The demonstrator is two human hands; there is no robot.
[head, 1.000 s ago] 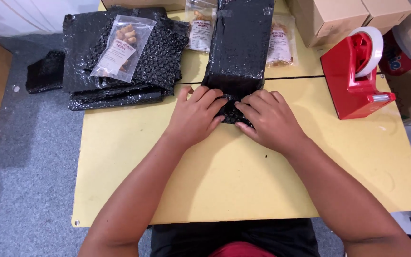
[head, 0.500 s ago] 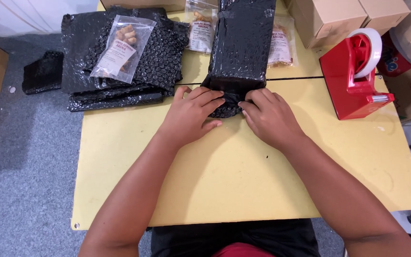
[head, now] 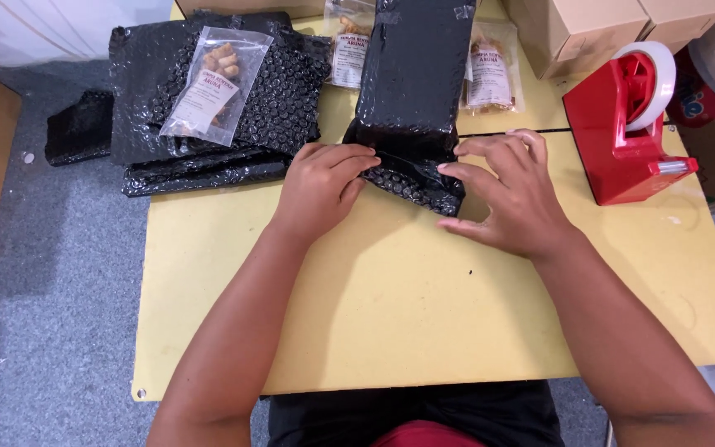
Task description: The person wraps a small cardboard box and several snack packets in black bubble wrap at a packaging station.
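A long parcel wrapped in black bubble wrap (head: 417, 74) lies on the yellow table (head: 407, 314), running away from me. Its near end is a loose flap of wrap. My left hand (head: 322, 184) presses that flap from the left, fingers curled over it. My right hand (head: 513, 192) rests at the flap's right side, fingertips touching the wrap and palm down on the table.
A stack of black bubble wrap sheets (head: 208, 108) with a clear snack packet (head: 213, 83) on top lies at the far left. More snack packets (head: 490, 74) sit beside the parcel. A red tape dispenser (head: 631, 124) stands at the right, cardboard boxes (head: 597, 25) behind it.
Both hands were close together over the parcel's near end. The right hand has since moved to the right edge, and the flap of wrap shows between them.
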